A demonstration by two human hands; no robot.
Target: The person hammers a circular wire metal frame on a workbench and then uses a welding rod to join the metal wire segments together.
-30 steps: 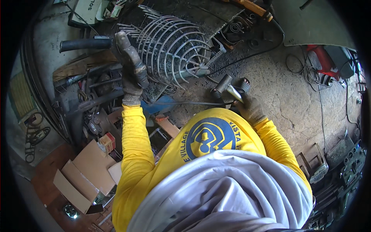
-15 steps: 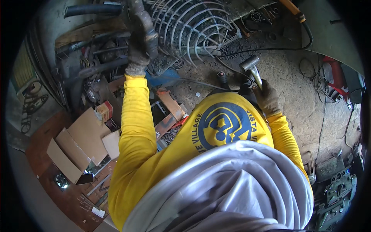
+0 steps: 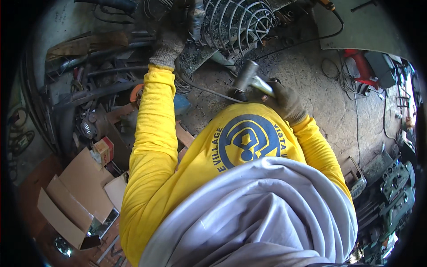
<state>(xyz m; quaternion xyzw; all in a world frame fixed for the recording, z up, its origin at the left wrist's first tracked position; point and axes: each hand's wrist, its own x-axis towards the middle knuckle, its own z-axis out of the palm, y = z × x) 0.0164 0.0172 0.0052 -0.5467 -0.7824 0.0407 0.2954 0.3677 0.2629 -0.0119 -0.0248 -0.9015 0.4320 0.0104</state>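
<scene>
Right hand [image 3: 287, 101] gripping hammer [image 3: 254, 81] just beyond yellow shirt [image 3: 204, 133]; left hand [image 3: 171, 42] hovering beside ribbed metal cage [image 3: 238, 24], grip too dark to tell. Seemingly readying hammer; next move probably calling for steady aim.

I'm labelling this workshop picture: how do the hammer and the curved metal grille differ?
The hammer has a solid, compact head on a handle, while the curved metal grille is an open set of spaced bars. The hammer is gripped in the right hand; the grille is out of that hand's grasp, toward the picture's top. The hammer also looks much smaller than the grille. Both show grey, metallic-looking surfaces.
</scene>
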